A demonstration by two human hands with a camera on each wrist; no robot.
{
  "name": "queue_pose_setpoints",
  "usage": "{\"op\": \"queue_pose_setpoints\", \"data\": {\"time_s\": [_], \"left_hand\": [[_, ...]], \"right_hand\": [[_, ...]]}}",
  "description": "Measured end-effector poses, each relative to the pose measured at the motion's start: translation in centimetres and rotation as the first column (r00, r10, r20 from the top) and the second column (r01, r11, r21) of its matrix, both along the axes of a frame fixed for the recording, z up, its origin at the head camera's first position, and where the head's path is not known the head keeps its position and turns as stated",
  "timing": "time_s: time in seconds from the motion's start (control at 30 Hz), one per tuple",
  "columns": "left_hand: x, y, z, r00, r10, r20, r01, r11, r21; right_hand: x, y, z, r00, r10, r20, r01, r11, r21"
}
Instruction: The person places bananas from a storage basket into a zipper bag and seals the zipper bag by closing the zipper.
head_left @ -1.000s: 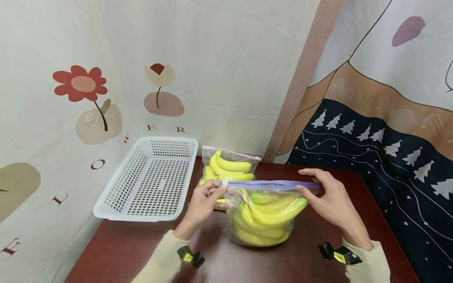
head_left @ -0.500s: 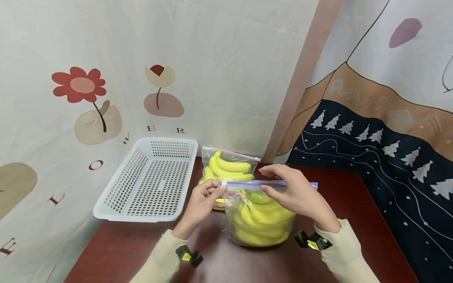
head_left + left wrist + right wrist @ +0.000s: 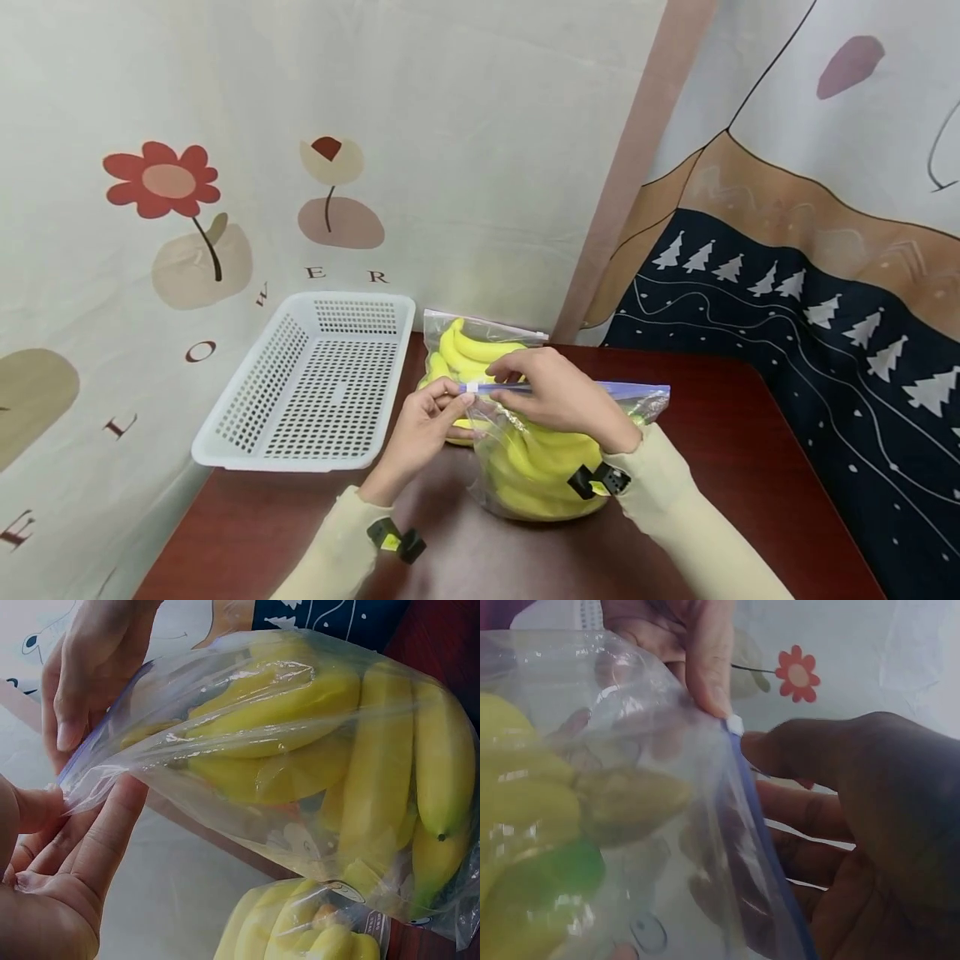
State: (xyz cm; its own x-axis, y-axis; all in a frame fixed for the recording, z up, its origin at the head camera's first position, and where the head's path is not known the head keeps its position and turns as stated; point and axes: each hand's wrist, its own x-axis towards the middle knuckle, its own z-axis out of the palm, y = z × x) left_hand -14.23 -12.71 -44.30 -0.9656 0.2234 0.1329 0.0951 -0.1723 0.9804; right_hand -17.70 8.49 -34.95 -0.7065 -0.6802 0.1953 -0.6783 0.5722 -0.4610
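Observation:
A clear zip bag (image 3: 491, 496) of yellow bananas (image 3: 540, 483) stands on the table, a purple zip strip (image 3: 637, 390) along its top. My left hand (image 3: 423, 425) pinches the bag's top left corner, right beside the white slider (image 3: 472, 387). Across the bag's top reaches my right hand (image 3: 566, 387), its thumb in front of the strip and its loosely bent fingers behind it. In the right wrist view, that thumb's tip (image 3: 757, 750) lies close by the slider. Bananas in the bag also fill much of the left wrist view.
Behind sits a second zip bag (image 3: 442, 321) with bananas, partly hidden by my hands. A white perforated basket (image 3: 206, 446) stands at the table's back left. Printed cloth (image 3: 450, 167) hangs behind the dark red table (image 3: 750, 467).
My right hand has moved left along the bag's top, from its right end to near the slider. My left hand keeps its hold on the left corner.

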Motion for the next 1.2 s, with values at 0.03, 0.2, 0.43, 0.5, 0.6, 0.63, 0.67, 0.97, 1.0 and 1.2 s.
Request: {"op": "queue_pose_setpoints", "data": {"time_s": [0.03, 0.2, 0.43, 0.5, 0.6, 0.63, 0.67, 0.97, 1.0, 1.2], "left_hand": [[0.0, 0.0, 0.0, 1.000, -0.007, -0.007, 0.007, 1.000, 0.001], [-0.1, -0.1, 0.1, 0.998, -0.033, -0.057, 0.033, 0.999, -0.001], [-0.2, -0.1, 0.0, 0.995, 0.000, -0.103, 0.000, 1.000, -0.002], [-0.2, -0.1, 0.0, 0.993, 0.004, -0.115, -0.004, 1.000, 0.001], [-0.2, -0.1, -0.1, 0.991, 0.001, -0.132, 0.000, 1.000, 0.008], [-0.2, -0.1, -0.1, 0.991, 0.000, -0.137, 0.002, 1.000, 0.012], [-0.2, -0.1, -0.1, 0.990, -0.001, -0.140, 0.004, 1.000, 0.016], [0.0, 0.2, -0.3, 0.990, -0.005, -0.142, 0.010, 0.999, 0.035], [0.1, 0.2, -0.3, 0.991, -0.001, -0.135, 0.006, 0.999, 0.035], [0.2, 0.5, -0.5, 0.994, 0.044, -0.104, -0.040, 0.998, 0.042]], "right_hand": [[0.0, -0.2, 0.0, 1.000, 0.006, -0.002, -0.006, 1.000, -0.002], [-0.3, -1.3, -0.2, 0.999, 0.034, 0.028, -0.033, 0.999, -0.017], [-0.4, -1.7, -0.3, 0.999, 0.047, 0.016, -0.046, 0.999, -0.025], [-0.4, -1.6, -0.4, 0.999, 0.042, 0.001, -0.042, 0.999, -0.026], [-0.3, -1.5, -0.7, 0.999, 0.038, -0.020, -0.039, 0.999, -0.030], [-0.2, -1.5, -0.8, 0.999, 0.040, -0.026, -0.041, 0.999, -0.033], [-0.2, -1.4, -0.9, 0.999, 0.042, -0.033, -0.043, 0.999, -0.033], [-0.1, -0.9, -1.3, 0.995, 0.069, -0.066, -0.073, 0.996, -0.050], [-0.1, -0.8, -1.3, 0.996, 0.069, -0.064, -0.072, 0.996, -0.051], [-0.1, -0.6, -1.6, 0.996, 0.067, -0.066, -0.071, 0.996, -0.056]]}}
